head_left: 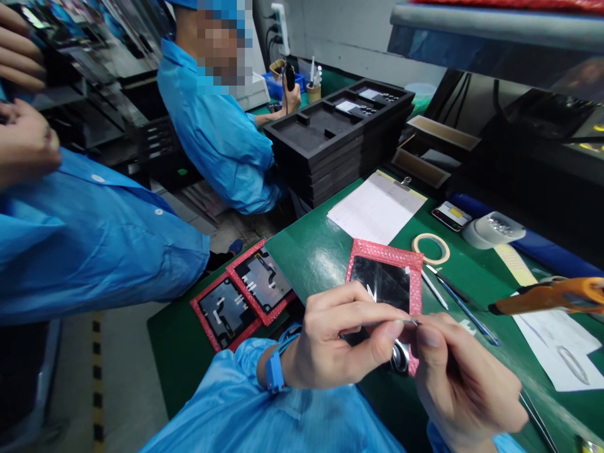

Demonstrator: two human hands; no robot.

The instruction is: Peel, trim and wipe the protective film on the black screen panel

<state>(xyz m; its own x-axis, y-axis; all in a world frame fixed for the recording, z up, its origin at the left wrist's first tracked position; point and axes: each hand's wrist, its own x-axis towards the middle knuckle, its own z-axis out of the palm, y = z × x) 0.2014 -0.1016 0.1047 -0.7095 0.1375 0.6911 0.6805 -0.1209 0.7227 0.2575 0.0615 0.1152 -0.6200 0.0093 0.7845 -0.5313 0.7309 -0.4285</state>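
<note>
My left hand (340, 340), with a blue wrist strap (274, 372), pinches a thin silver tool (401, 322) between thumb and forefinger. My right hand (465, 380) meets it fingertip to fingertip, its thumb at the tool's tip. A small round metal part (400, 357) sits between the two hands, gripped from the right as far as I can tell. Just behind the hands a pink bubble-wrap pouch (415, 280) with a dark glossy panel (382, 283) lies on the green bench mat (311, 251).
Two more pink pouches (221, 311) (262, 280) lie on a lower bench to the left. Clipboard with paper (377, 207), tape ring (430, 247), orange tool (552, 296) and stacked black foam trays (340, 132) surround the mat. A seated co-worker (212, 126) and another person's sleeve (85, 239) are at left.
</note>
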